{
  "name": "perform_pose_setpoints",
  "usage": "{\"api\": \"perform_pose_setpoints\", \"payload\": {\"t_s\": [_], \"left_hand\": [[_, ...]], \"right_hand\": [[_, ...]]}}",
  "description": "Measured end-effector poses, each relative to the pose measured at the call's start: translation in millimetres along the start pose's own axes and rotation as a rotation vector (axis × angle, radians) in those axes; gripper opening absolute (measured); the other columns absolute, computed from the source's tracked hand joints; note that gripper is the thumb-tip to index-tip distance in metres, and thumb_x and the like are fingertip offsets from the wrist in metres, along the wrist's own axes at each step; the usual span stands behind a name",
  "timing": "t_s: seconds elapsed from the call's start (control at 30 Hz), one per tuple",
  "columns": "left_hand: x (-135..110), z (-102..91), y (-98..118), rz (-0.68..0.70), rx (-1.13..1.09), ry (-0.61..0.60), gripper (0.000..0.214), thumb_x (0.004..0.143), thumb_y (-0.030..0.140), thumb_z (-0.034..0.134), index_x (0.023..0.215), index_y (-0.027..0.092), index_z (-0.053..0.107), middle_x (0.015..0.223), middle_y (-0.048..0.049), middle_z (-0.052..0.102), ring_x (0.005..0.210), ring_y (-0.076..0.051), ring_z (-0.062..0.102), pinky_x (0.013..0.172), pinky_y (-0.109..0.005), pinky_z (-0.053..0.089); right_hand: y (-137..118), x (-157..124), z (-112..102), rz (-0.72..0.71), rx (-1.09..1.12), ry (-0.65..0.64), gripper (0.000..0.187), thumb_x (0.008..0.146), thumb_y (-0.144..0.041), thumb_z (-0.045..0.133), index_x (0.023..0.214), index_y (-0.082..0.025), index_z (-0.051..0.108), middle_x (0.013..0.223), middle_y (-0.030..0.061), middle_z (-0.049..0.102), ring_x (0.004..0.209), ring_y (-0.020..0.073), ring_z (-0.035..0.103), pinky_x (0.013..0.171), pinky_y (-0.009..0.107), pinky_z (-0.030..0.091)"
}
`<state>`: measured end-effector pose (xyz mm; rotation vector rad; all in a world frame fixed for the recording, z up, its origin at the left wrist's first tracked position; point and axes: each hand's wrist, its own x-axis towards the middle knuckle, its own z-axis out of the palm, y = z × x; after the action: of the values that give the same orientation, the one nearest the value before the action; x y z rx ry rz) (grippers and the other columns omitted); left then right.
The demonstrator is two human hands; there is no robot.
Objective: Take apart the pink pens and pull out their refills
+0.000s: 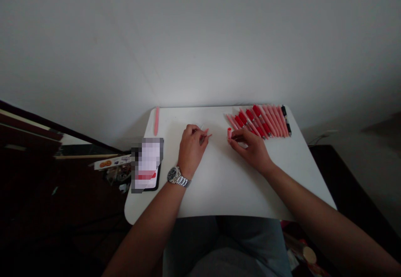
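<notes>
My left hand (191, 146), with a metal watch on its wrist, rests on the white table (225, 185) with fingers curled round a thin pink pen part (206, 133). To its right, my right hand (250, 145) pinches a short pink pen piece (229, 133) upright near the table's middle. Just behind the right hand lies a row of several pink and red pens (260, 121) at the back right of the table. A single pink pen barrel (156, 120) lies alone at the back left.
A phone (147, 165) lies at the table's left edge. Clutter sits on a dark surface to the left, below the table. A plain wall rises behind. My lap is under the front edge.
</notes>
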<state>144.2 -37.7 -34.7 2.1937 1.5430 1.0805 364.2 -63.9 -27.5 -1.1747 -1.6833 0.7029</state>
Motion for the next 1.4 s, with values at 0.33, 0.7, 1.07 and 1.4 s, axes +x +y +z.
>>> {"api": "perform_pose_setpoints", "payload": {"t_s": [0.33,0.7,1.07,1.4], "left_hand": [[1.3,-5.6,6.6,0.029,0.090,0.005,0.012,0.096,0.028,0.064,0.097,0.018,0.071,0.110,-0.0088,0.059,0.100,-0.021,0.060,0.094,-0.041,0.055],[1.1,-5.6,9.0,0.054,0.113,-0.012,0.009,0.095,0.026,0.065,0.097,0.019,0.070,0.110,-0.0078,0.059,0.100,-0.022,0.058,0.092,-0.040,0.054],[0.4,-5.2,9.3,0.074,0.102,-0.026,0.006,0.094,0.023,0.066,0.097,0.021,0.070,0.110,-0.0072,0.060,0.101,-0.023,0.058,0.091,-0.040,0.054],[0.2,-6.4,9.3,0.018,0.060,-0.040,0.015,0.098,0.031,0.061,0.100,0.020,0.071,0.112,-0.0070,0.058,0.092,-0.017,0.064,0.088,-0.034,0.057]], "right_hand": [[1.6,0.0,0.4,0.010,-0.020,0.005,0.029,0.091,-0.050,0.067,0.098,-0.022,0.065,0.087,0.0050,0.074,0.077,0.0196,0.074,0.074,0.035,0.064],[0.8,0.1,-0.6,0.007,-0.024,0.002,0.027,0.092,-0.048,0.067,0.099,-0.022,0.064,0.088,0.0050,0.074,0.077,0.0195,0.075,0.075,0.035,0.064],[2.1,0.4,-0.2,0.006,-0.022,0.002,0.026,0.092,-0.047,0.068,0.099,-0.022,0.064,0.088,0.0049,0.074,0.077,0.0196,0.075,0.074,0.035,0.064],[0.3,1.4,0.1,0.011,-0.025,0.003,0.027,0.092,-0.048,0.067,0.097,-0.022,0.064,0.086,0.0047,0.074,0.076,0.0191,0.074,0.074,0.035,0.065]]}}
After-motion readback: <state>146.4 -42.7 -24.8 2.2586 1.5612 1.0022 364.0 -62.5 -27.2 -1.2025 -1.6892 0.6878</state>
